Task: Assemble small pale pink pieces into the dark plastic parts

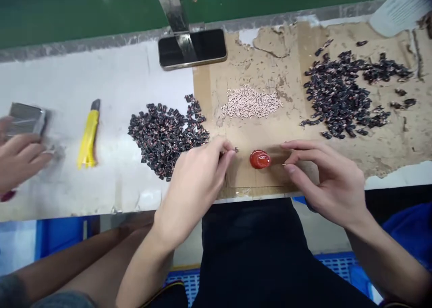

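Observation:
My left hand (194, 184) pinches a tiny dark part (235, 150) between thumb and forefinger, next to a glossy red dome-shaped blob (259, 159). My right hand (326, 179) lies on the blob's other side, its fingertips pinching a thin bright sliver (284, 164), possibly a metal pin. The blob stands on a worn cardboard sheet (263, 74) and touches neither hand. A heap of small dark parts (165, 134) lies beyond my left hand, a pale granular pile (251, 103) stands ahead, and a larger dark heap (339, 92) lies beyond my right hand.
A co-worker's hand (20, 159) rests at the left beside a grey object (25, 119). A yellow utility knife (88, 134) lies on the white table (67, 83). A phone (192, 49) sits at the far edge under a metal upright (170, 6).

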Demonstrator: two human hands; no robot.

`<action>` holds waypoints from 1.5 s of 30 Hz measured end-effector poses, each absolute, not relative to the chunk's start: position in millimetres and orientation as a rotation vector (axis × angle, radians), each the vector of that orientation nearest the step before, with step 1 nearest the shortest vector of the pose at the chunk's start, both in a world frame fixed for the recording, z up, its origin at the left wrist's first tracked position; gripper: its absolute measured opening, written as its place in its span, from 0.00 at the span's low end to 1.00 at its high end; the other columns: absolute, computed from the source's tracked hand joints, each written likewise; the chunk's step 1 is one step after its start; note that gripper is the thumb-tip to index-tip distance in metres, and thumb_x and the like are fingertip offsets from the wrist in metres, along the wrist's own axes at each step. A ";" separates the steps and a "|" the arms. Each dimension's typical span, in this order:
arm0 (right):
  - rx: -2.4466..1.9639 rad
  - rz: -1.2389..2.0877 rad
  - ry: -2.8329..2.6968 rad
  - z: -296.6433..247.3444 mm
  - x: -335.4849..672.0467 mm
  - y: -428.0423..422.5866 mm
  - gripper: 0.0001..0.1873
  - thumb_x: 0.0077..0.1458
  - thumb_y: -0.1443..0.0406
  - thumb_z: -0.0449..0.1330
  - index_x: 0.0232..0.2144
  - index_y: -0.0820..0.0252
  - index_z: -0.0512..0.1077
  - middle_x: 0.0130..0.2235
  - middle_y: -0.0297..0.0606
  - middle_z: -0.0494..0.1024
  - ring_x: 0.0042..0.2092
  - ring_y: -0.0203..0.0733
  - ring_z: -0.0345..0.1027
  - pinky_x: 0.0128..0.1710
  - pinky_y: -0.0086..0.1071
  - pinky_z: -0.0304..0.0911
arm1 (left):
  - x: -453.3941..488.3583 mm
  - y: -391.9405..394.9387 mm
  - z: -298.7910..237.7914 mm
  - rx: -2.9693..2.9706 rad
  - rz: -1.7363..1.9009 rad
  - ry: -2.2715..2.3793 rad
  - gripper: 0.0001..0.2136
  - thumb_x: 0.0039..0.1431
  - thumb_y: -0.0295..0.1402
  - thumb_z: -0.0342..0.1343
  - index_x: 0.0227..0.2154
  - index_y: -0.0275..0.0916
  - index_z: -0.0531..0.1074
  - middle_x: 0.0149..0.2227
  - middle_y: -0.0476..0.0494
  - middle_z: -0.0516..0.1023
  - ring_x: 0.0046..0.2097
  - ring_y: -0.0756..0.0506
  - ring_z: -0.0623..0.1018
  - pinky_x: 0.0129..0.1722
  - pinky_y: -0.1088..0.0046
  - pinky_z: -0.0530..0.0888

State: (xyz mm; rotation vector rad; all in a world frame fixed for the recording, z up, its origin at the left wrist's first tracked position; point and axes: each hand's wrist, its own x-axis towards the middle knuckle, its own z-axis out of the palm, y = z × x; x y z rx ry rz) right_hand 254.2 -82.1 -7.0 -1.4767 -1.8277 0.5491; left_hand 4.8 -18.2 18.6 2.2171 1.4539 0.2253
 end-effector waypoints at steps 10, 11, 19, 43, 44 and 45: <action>-1.517 0.493 -1.956 -4.7 241.4 -77.9 0.08 0.60 0.72 0.67 0.38 0.53 0.76 0.52 0.40 0.84 0.52 0.49 0.79 0.54 0.44 0.74 | -6.4 -52.2 -6.8 2.280 0.304 1.493 0.05 0.73 0.27 0.55 0.42 0.39 0.76 0.40 0.45 0.82 0.36 0.43 0.82 0.34 0.66 0.70; -1.514 0.464 -1.988 -3.6 240.2 -77.2 0.08 0.60 0.72 0.67 0.38 0.54 0.76 0.51 0.40 0.84 0.52 0.49 0.80 0.54 0.44 0.74 | -6.3 -52.7 -7.2 2.296 0.311 1.504 0.05 0.72 0.27 0.56 0.42 0.38 0.76 0.39 0.45 0.82 0.36 0.43 0.82 0.33 0.66 0.70; -1.476 0.175 -2.189 -2.6 239.1 -73.5 0.09 0.59 0.72 0.67 0.39 0.55 0.75 0.52 0.46 0.84 0.53 0.53 0.80 0.55 0.48 0.75 | -5.4 -56.9 -10.8 2.315 0.365 1.559 0.06 0.73 0.29 0.56 0.42 0.38 0.79 0.39 0.45 0.79 0.33 0.45 0.80 0.29 0.67 0.70; -1.456 0.843 -1.562 17.1 229.6 -84.4 0.06 0.64 0.70 0.64 0.38 0.53 0.77 0.46 0.40 0.83 0.49 0.47 0.80 0.51 0.44 0.77 | 17.4 -64.2 4.8 1.031 0.932 1.171 0.03 0.64 0.27 0.65 0.36 0.41 0.79 0.30 0.53 0.84 0.27 0.53 0.81 0.29 0.82 0.79; -1.431 0.940 -1.477 20.1 229.0 -85.7 0.05 0.65 0.70 0.64 0.38 0.53 0.77 0.45 0.40 0.83 0.48 0.46 0.80 0.50 0.43 0.79 | 21.8 -64.0 6.1 0.923 0.919 1.117 0.02 0.64 0.27 0.66 0.35 0.41 0.79 0.28 0.53 0.83 0.27 0.53 0.81 0.28 0.83 0.79; -1.413 1.021 -1.401 22.9 228.5 -87.1 0.05 0.66 0.69 0.63 0.38 0.53 0.77 0.46 0.40 0.83 0.48 0.46 0.80 0.50 0.42 0.80 | 26.1 -63.8 6.8 0.835 0.906 1.067 0.02 0.63 0.27 0.66 0.35 0.40 0.80 0.27 0.53 0.83 0.26 0.53 0.82 0.28 0.83 0.80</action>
